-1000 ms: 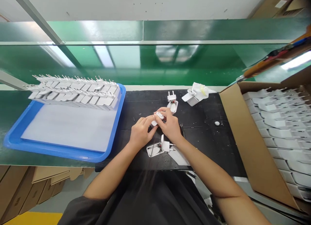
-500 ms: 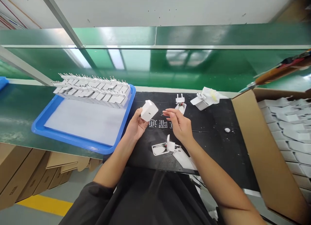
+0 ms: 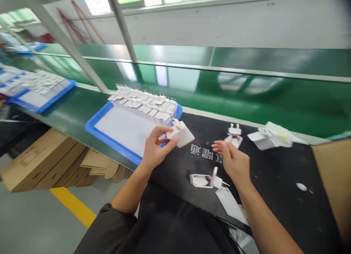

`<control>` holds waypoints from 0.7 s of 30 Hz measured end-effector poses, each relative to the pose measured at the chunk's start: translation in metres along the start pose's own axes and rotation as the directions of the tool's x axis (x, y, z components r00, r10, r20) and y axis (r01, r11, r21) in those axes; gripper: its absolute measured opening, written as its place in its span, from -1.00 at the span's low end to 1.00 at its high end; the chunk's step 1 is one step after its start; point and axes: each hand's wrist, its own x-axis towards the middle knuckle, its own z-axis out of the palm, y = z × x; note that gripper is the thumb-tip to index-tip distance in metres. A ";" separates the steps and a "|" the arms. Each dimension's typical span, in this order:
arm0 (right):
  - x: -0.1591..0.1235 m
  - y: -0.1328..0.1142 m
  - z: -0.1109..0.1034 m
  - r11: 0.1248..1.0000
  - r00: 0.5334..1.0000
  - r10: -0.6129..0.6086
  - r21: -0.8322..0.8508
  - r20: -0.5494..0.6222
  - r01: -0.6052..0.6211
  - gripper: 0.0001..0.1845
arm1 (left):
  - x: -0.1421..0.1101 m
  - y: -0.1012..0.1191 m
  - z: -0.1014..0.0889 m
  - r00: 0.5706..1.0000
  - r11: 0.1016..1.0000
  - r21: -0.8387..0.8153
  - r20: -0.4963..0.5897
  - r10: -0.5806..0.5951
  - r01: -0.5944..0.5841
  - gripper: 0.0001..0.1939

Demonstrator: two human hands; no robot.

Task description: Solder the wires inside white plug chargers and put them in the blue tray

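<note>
My left hand [image 3: 154,150] grips a white charger plug [image 3: 181,134] between thumb and fingers, just off the near right corner of a blue tray [image 3: 106,137]. A row of several white chargers [image 3: 144,104] fills the tray's far edge. My right hand [image 3: 233,159] hovers over the black mat [image 3: 274,173], fingers loosely extended and holding nothing. Beside it lies an open white charger shell [image 3: 201,180], and further back stands a plug part with two pins [image 3: 234,134].
A white charger with yellowish wrapping [image 3: 270,136] lies at the mat's back right. A brown cardboard box edge [image 3: 333,173] is at far right. Another blue tray [image 3: 38,94] sits far left on the green conveyor [image 3: 246,96]. Cardboard boxes [image 3: 35,162] lie under the bench.
The view has swung left. My left hand carried the white charger from the mat's middle toward the blue tray. My right hand let go and stays open over the mat.
</note>
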 end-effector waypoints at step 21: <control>0.004 -0.016 -0.023 0.989 0.988 -0.137 -0.069 -0.068 0.132 -0.72 | 0.168 -0.079 -0.276 0.839 0.571 0.704 -0.543 0.048 0.423 -0.67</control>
